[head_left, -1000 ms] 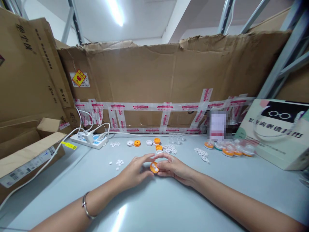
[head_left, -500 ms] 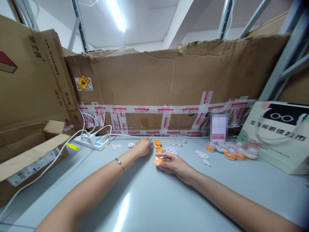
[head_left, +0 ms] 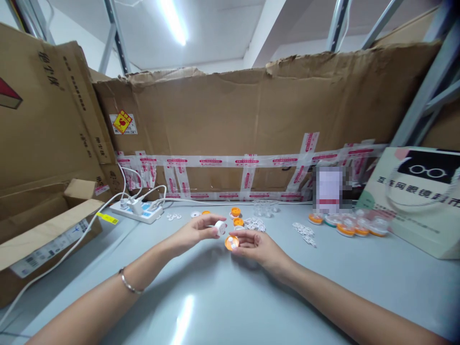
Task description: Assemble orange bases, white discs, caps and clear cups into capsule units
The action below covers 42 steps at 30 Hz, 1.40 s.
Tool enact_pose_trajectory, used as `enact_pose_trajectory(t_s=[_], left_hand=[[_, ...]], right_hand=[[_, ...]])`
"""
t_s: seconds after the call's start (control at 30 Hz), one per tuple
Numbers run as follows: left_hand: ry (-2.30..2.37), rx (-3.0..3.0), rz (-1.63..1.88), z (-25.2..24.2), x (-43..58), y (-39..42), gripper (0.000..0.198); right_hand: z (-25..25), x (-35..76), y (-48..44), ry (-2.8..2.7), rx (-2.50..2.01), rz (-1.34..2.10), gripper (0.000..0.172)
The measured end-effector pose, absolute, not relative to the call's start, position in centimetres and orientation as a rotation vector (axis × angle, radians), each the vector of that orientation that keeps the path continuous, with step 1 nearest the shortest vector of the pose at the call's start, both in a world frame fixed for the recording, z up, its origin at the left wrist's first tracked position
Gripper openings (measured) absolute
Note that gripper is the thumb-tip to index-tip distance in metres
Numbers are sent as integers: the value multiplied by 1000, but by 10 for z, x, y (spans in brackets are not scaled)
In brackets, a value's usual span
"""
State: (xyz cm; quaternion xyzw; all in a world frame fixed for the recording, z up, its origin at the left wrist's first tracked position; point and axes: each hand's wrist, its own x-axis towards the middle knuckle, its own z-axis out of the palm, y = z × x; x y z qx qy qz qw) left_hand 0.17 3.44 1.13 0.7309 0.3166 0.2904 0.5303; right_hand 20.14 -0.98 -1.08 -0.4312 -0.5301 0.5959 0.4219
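My left hand pinches a small white round cap between thumb and fingers, just above the grey table. My right hand holds an orange round piece with small white tablets in it, close beside the white cap. The two pieces are nearly touching. A thin bracelet circles my left wrist.
Behind my hands lie more orange pieces, white discs and strips of white tablets. A row of filled round cases sits at the right by a printed paper bag. A white power strip and an open carton stand left.
My left hand reached back to the loose pieces, picked up a white cap and brought it beside the orange piece. My right hand kept the orange piece throughout.
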Motion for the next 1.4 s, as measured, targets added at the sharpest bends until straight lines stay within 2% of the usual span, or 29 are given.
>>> enact_pose_trajectory(t_s=[0.23, 0.43, 0.63, 0.87, 1.03, 1.13, 1.3, 1.4], left_hand=[[647, 1573, 749, 2, -3, 19, 34], [739, 1682, 825, -4, -1, 22, 32], [877, 1752, 800, -5, 3, 14, 35], [972, 2013, 876, -13, 10, 9, 30], [995, 2054, 893, -13, 8, 10, 28], [987, 2009, 878, -14, 7, 12, 30], [925, 1733, 831, -14, 2, 18, 42], [862, 1674, 816, -14, 0, 21, 42]], right_hand=[[-10, 196, -16, -1372, -1068, 1517, 47], [-14, 193, -13, -1375, -1047, 1328, 40], [-28, 190, -10, -1313, -1042, 1292, 35], [-30, 185, -13, -1194, -1030, 1421, 44], [-27, 185, -15, -1162, -1023, 1477, 42], [-27, 187, -14, -1166, -1014, 1481, 42], [-25, 188, -13, -1171, -1079, 1422, 55], [-25, 188, -12, -1189, -1116, 1386, 50]])
